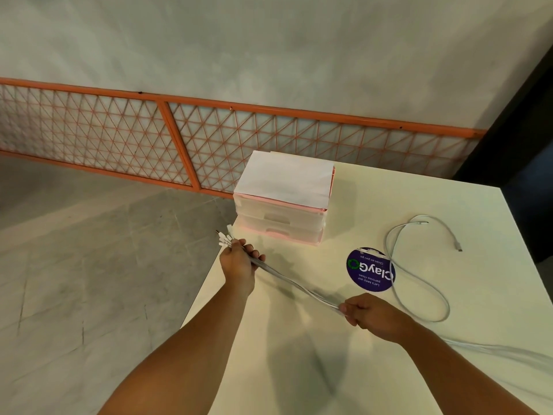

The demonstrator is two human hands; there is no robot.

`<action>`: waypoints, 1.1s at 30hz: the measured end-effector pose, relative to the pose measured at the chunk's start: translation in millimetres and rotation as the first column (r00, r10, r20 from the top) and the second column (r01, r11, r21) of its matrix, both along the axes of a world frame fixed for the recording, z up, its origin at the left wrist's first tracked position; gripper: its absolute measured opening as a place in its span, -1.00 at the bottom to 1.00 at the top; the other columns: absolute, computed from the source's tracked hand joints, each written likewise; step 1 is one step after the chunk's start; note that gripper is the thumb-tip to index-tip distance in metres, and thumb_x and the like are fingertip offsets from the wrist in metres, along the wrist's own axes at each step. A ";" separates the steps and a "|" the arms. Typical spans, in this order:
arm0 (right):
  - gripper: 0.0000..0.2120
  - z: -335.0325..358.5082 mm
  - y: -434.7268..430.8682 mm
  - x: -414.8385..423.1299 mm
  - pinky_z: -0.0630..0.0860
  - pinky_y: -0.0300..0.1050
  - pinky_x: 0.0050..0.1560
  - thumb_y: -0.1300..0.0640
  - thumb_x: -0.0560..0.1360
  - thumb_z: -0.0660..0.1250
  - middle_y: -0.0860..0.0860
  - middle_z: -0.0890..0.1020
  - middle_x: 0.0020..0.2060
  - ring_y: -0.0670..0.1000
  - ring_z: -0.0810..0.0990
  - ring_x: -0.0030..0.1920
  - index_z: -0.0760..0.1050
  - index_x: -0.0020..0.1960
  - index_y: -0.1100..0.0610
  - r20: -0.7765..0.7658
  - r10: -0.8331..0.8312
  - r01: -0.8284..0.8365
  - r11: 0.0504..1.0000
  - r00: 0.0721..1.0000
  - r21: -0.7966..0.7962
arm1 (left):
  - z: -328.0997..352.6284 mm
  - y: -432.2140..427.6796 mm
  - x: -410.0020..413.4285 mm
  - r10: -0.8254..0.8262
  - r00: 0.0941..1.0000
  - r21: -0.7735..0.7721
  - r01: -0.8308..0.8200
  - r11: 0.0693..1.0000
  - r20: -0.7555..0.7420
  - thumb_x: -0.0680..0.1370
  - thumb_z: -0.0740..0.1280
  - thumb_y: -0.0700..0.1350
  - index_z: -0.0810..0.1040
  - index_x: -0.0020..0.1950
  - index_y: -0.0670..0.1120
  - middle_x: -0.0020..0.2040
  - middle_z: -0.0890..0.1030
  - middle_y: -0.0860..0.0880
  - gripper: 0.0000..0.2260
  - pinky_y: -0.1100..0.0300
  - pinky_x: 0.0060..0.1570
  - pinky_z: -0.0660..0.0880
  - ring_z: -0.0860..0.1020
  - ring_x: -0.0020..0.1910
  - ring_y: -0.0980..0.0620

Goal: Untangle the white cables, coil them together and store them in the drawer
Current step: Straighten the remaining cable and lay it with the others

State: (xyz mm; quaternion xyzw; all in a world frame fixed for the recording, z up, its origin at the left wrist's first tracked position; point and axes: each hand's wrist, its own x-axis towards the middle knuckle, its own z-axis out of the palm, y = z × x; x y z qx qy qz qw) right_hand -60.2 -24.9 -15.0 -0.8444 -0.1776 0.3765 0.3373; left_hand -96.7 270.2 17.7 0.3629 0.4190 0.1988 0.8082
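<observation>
Left hand (238, 266) grips a bundle of cables (294, 286) near their plugs, at the table's (299, 369) left edge. Right hand (372, 317) pinches the same bundle nearer the person, stretched straight between both. One loose cable (419, 283) lies right of a round sticker (371, 269). Drawers (281, 220) stand closed behind.

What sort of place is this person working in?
Probably an office pantry or break area: the round sticker on the white table says to keep pantries clean, and an orange mesh railing lines the wall.
</observation>
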 end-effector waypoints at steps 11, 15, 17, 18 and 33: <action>-0.76 15.3 -19.0 12.3 0.51 -0.24 -0.15 0.12 0.57 0.32 -0.07 0.66 -0.36 -0.13 0.58 -0.32 0.64 -0.24 -0.03 -0.015 0.052 -0.053 0.993 0.999 -0.101 | -1.2 -19.5 4.5 -0.212 0.976 0.210 0.219 0.953 -0.054 0.71 0.13 -0.07 0.49 -0.12 -0.14 -0.44 0.26 0.04 -0.72 0.29 -0.58 0.12 0.17 -0.55 0.13; -0.86 19.4 -35.5 38.2 0.58 -0.08 -0.01 0.14 0.49 0.38 -0.04 0.71 -0.26 -0.06 0.66 -0.18 0.67 -0.21 0.00 0.140 -0.143 0.154 0.985 0.980 -0.071 | 0.2 -29.2 3.4 -0.354 0.935 0.279 0.348 0.895 -0.031 0.71 0.15 -0.08 0.50 -0.10 -0.15 -0.47 0.27 0.07 -0.73 0.30 -0.56 0.10 0.17 -0.55 0.13; -0.85 24.8 -45.6 54.0 0.58 -0.06 -0.09 0.15 0.51 0.37 0.01 0.70 -0.25 0.00 0.66 -0.19 0.64 -0.21 0.01 0.224 -0.245 0.265 0.962 0.943 -0.063 | -1.2 -36.3 4.9 -0.409 0.911 0.307 0.403 0.862 -0.048 0.70 0.16 -0.08 0.50 -0.10 -0.16 -0.46 0.27 0.05 -0.74 0.30 -0.55 0.11 0.17 -0.53 0.12; -0.85 27.1 -50.7 62.2 0.57 -0.08 -0.13 0.15 0.53 0.34 0.05 0.70 -0.21 0.03 0.65 -0.18 0.64 -0.18 0.04 0.275 -0.279 0.308 0.949 0.920 -0.067 | -1.9 -40.4 6.0 -0.434 0.899 0.320 0.429 0.845 -0.059 0.70 0.16 -0.07 0.50 -0.09 -0.16 -0.45 0.26 0.05 -0.74 0.30 -0.54 0.11 0.17 -0.53 0.11; -0.75 -7.2 -53.1 109.6 0.52 0.06 0.15 -0.02 0.57 0.29 0.06 0.60 0.13 0.15 0.56 0.13 0.50 0.21 0.04 0.409 -0.417 0.549 0.783 0.812 -0.291 | 4.8 -72.5 30.9 -0.628 0.767 0.336 0.630 0.700 -0.129 0.71 0.12 -0.12 0.47 -0.07 -0.14 -0.41 0.25 0.03 -0.76 0.28 -0.49 0.06 0.14 -0.49 0.10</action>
